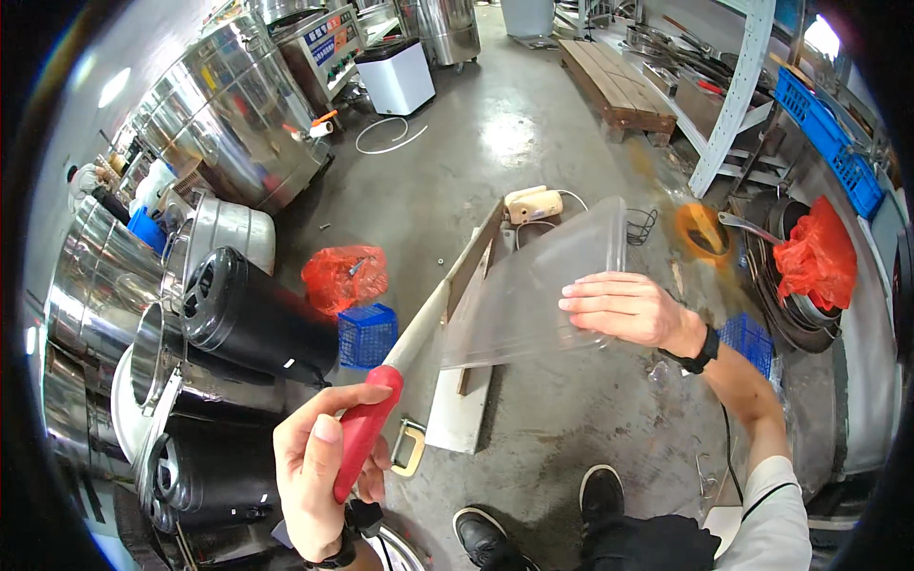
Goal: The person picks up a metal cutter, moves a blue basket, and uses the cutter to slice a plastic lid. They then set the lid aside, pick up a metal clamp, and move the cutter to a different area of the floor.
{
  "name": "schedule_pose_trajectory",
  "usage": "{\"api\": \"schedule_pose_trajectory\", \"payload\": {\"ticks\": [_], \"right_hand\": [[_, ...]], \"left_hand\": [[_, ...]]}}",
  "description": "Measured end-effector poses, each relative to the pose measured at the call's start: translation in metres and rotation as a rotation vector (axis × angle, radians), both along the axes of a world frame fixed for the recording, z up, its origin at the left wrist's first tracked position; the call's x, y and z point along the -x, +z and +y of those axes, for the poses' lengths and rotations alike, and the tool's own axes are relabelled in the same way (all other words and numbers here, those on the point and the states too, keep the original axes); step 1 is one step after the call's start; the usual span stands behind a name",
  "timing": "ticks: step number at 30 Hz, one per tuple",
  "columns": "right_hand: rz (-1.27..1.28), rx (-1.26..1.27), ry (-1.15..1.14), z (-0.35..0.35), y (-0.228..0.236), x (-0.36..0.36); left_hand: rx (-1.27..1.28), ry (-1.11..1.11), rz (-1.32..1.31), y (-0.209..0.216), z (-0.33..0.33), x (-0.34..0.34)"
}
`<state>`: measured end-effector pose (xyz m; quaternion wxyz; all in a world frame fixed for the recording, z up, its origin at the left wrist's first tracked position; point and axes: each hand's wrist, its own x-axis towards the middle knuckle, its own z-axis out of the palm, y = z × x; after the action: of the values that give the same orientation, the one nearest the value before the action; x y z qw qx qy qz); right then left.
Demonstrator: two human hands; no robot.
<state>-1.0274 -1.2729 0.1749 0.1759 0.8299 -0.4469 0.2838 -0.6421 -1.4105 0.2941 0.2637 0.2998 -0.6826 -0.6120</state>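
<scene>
My left hand is wrapped round the red handle of a long-bladed, knife-like tool, its narrow pale shank and wider greyish blade pointing up and away. To its right, my right hand grips a thin, translucent plastic lid or tray. Its fingers lie together across the near face, and the thumb is hidden. The lid is tilted, with its left side close to the blade; whether they touch I cannot tell. Below them a white board lies on the floor, beside a yellow clamp.
At left stand black lidded bins and large steel tanks. A red plastic bag and blue basket are on the floor. A cream-coloured device sits beyond the lid. Pans and shelving line the right.
</scene>
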Motion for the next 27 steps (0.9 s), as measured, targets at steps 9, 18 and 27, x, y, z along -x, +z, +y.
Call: {"api": "schedule_pose_trajectory", "payload": {"ticks": [9,18,27], "right_hand": [[-0.290,-0.023,-0.090,0.027,0.018,-0.033],[-0.662,0.012,-0.206,0.064,0.044,-0.058],[-0.970,-0.121,-0.500,0.081,0.067,-0.073]], "left_hand": [[-0.019,-0.003,-0.031,0.002,0.000,-0.005],[0.022,-0.028,-0.024,0.015,-0.006,0.006],[0.065,-0.006,-0.101,0.048,-0.019,0.029]]}}
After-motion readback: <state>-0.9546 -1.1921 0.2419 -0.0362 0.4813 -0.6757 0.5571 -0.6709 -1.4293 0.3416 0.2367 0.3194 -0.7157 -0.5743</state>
